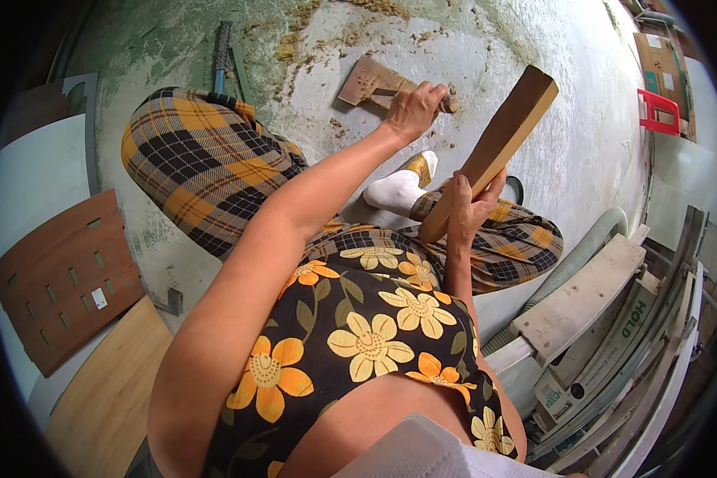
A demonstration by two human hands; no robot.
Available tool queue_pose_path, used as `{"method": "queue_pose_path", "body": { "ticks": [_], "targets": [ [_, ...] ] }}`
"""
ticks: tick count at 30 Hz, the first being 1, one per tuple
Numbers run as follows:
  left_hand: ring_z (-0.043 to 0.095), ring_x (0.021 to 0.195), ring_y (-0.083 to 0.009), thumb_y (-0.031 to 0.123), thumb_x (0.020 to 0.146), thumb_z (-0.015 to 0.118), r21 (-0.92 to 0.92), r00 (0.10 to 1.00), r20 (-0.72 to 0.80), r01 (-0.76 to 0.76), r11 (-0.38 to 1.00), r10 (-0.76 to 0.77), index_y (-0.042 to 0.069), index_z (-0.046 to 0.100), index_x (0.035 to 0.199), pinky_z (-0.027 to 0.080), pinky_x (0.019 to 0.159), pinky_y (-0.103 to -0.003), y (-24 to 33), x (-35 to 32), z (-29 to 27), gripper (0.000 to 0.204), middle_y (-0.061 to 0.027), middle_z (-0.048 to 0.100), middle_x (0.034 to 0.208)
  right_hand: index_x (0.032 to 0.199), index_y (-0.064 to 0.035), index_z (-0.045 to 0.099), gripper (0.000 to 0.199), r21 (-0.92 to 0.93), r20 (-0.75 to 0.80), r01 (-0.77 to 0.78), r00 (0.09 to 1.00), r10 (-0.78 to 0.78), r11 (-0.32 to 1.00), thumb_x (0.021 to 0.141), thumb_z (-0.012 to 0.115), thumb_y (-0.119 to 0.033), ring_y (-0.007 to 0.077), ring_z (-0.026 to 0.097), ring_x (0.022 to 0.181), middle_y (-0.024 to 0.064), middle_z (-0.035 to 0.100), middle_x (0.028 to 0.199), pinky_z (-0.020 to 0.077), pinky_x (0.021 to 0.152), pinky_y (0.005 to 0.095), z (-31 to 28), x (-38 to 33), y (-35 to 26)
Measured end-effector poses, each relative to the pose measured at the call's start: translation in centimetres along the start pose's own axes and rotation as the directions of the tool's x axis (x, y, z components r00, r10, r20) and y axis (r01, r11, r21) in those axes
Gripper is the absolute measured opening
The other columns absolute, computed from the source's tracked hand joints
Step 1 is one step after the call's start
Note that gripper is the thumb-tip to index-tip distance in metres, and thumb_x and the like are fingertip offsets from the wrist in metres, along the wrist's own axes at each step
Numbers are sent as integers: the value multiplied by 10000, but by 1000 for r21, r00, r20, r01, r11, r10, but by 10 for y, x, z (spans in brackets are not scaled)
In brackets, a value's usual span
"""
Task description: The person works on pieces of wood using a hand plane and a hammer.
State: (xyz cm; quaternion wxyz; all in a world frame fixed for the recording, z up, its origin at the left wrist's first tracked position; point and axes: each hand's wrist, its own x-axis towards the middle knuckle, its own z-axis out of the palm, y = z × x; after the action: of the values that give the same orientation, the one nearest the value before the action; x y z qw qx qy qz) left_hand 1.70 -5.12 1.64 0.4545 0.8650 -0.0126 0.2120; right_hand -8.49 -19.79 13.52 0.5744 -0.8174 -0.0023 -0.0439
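Observation:
I sit on a grey concrete floor (534,127) in plaid trousers and white socks. My right hand (470,209) is wrapped around the lower part of a long tan wooden slat (502,139), which tilts up and to the right above my knee. My left hand (413,107) reaches out to the floor ahead, fingers closed on a short wooden handle (451,103). That handle lies across a small flat brown board (365,80) with little holes. What sits at the handle's other end is hidden under my hand.
Sawdust (319,36) is scattered on the floor ahead. A blue-handled tool (219,60) lies beyond my left knee. Brown slotted panels (64,279) and a pale board (103,390) lie at left. Stacked boards (589,299), a grey hose (581,255) and a red stool (657,111) crowd the right.

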Motion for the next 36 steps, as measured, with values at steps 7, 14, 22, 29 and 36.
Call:
{"method": "queue_pose_path", "body": {
  "ticks": [7, 14, 22, 29, 36],
  "targets": [
    [672, 781, -375, 69, 824, 646, -71, 995, 81, 68, 995, -63, 110, 565, 1077, 561, 686, -460, -4, 2, -2, 268, -132, 632, 906, 1464, -4, 344, 724, -204, 165, -38, 984, 73, 978, 826, 674, -96, 214, 568, 1073, 152, 541, 1265, 469, 947, 344, 20, -2, 18],
    [673, 865, -390, 84, 851, 613, 3, 996, 50, 80, 997, -80, 122, 559, 1133, 564, 715, -474, -7, 6, -6, 289, -143, 648, 1002, 1471, 4, 328, 737, -38, 27, -19, 999, 20, 999, 826, 658, -134, 224, 553, 1064, 143, 530, 1235, 456, 960, 356, 1, 7, 15],
    [674, 864, -381, 68, 852, 604, 34, 995, 59, 77, 996, -79, 119, 575, 1109, 562, 707, -471, -4, 2, -2, 263, -137, 644, 958, 1454, 4, 353, 701, -121, 197, -135, 968, 157, 983, 849, 682, -129, 208, 562, 1059, 158, 548, 1231, 468, 932, 335, 7, 5, 33],
    [679, 834, -374, 73, 856, 598, 35, 999, 13, 48, 998, -48, 124, 587, 1106, 565, 697, -461, -2, 7, -4, 256, -133, 642, 923, 1480, -11, 334, 730, -76, 21, -20, 1000, 21, 997, 841, 672, -111, 219, 580, 1064, 144, 577, 1199, 474, 947, 344, 4, 2, 12],
    [691, 751, -344, 64, 852, 597, 102, 1000, 4, -14, 995, 14, 126, 637, 1034, 567, 646, -435, -5, -10, -9, 197, -117, 652, 881, 1478, -21, 339, 746, -223, 191, -79, 974, 123, 972, 826, 685, -122, 254, 589, 1095, 174, 582, 1241, 469, 961, 365, 14, -21, 23]
  ]
}}
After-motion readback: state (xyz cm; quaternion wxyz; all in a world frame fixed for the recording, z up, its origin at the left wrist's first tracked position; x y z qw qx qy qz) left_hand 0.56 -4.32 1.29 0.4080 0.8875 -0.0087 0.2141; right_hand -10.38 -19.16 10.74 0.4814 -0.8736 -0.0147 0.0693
